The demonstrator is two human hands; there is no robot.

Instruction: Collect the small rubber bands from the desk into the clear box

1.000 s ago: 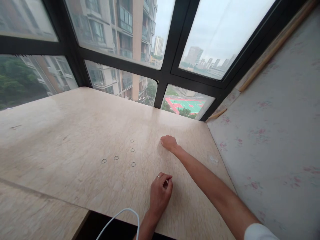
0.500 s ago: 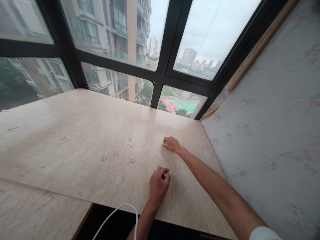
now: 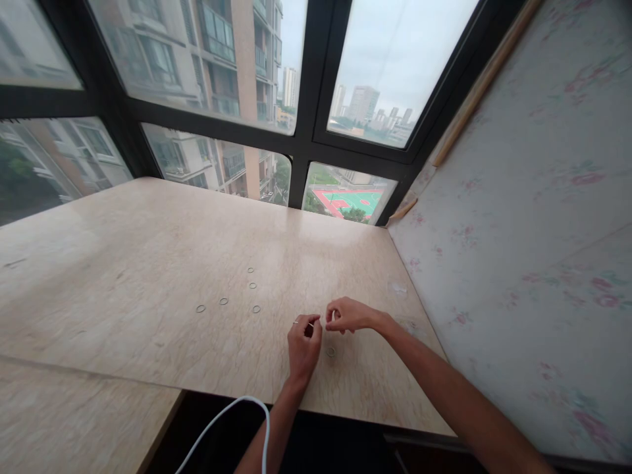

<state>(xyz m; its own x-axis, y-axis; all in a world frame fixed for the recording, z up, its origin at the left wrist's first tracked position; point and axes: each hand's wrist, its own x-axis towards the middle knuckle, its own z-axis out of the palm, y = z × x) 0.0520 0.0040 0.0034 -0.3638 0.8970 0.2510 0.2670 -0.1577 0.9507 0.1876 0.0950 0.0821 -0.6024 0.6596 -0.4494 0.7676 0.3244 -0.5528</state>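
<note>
My left hand [image 3: 305, 345] is over the marble-patterned surface, with a ring on one finger. Its thumb and fingers are closed in a pinch; a small pale bit shows there, too tiny to name. Close to its right, my right hand [image 3: 349, 314] is also pinched, its fingertips almost meeting those of the left. What it holds, if anything, is too small to tell. Just below the right hand lies a small thin ring [image 3: 330, 352]. Several similar thin rings lie apart to the left, among them one ring [image 3: 256, 309] nearest the left hand.
The surface [image 3: 123, 263] runs back to dark-framed windows [image 3: 303, 99]. A patterned wall [image 3: 518, 230] borders it on the right, with a clear plastic piece [image 3: 397, 288] nearby. A white cable [image 3: 222, 411] loops over the front edge, above a dark gap.
My right hand has come back toward me and now meets the left at the fingertips. The left hand has shifted slightly up. The camera view has turned a little.
</note>
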